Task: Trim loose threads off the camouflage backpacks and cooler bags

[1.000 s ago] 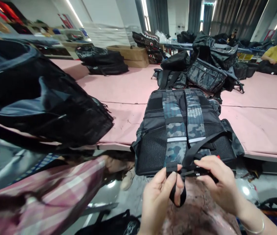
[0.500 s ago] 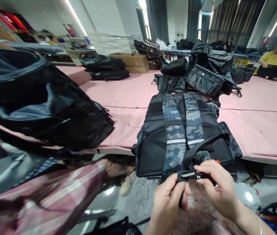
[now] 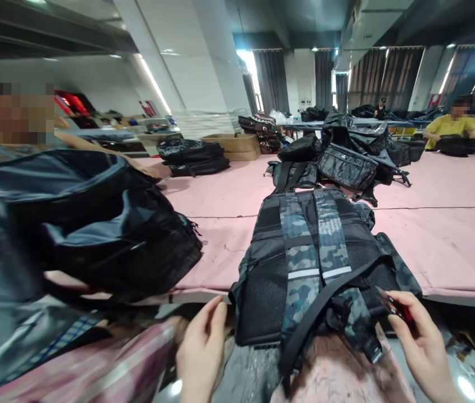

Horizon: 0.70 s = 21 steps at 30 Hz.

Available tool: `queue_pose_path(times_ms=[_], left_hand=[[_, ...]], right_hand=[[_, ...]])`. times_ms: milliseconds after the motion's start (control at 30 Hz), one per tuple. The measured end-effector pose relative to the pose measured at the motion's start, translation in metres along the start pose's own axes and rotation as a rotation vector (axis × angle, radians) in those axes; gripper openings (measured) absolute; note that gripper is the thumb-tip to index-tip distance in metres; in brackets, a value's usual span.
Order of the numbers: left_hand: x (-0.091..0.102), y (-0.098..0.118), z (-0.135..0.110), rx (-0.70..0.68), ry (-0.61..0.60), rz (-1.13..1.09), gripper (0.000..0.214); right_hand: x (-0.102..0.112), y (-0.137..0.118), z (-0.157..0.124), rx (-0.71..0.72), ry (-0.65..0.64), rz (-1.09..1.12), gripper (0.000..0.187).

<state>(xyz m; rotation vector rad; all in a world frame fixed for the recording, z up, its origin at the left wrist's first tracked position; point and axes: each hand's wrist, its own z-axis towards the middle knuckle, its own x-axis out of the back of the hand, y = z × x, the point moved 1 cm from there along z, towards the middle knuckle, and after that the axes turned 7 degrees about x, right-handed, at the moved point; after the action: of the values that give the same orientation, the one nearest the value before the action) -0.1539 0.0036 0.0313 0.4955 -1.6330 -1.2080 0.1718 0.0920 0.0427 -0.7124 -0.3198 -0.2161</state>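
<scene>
In front of me a black backpack [image 3: 262, 285] lies on the pink table with its back panel up and two camouflage shoulder straps [image 3: 300, 257] along it. My right hand [image 3: 422, 341], to the right of its near edge, grips small red-handled thread snips [image 3: 392, 307] with the metal tip pointing up and left. My left hand [image 3: 203, 341] is left of the backpack, in front of the table edge, fingers stretched and holding nothing. Between the hands, a loose black webbing strap [image 3: 313, 324] and a strap end [image 3: 367, 336] hang over the backpack's lower edge.
At left, a person holds an open black bag [image 3: 136, 257] with a blue-grey lining. More camouflage bags [image 3: 348, 165] are piled beyond the backpack. Black bags [image 3: 195, 157] and a cardboard box [image 3: 237, 146] stand farther back on the pink table [image 3: 455, 235]. A person in yellow sits far right.
My left hand has let go of the black strap and moved left. My right hand has moved right with the snips. The strap now hangs free, and my view has tilted up.
</scene>
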Motion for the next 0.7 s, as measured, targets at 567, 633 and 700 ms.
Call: queue_pose_path(times_ms=[567,633,700], left_hand=[[-0.100,-0.001,-0.072,0.435,-0.123,-0.838,0.045],[-0.095,-0.009,-0.078,0.323,-0.026,-0.771,0.042],[-0.093,-0.017,-0.086,0.139,0.084,-0.690,0.037]], right_hand=[[-0.048,0.013,-0.038,0.182,-0.334,-0.183,0.029],[-0.052,0.016,-0.044,0.170,-0.292,-0.218,0.028],[-0.056,0.017,-0.049,0.184,-0.288,-0.292,0.031]])
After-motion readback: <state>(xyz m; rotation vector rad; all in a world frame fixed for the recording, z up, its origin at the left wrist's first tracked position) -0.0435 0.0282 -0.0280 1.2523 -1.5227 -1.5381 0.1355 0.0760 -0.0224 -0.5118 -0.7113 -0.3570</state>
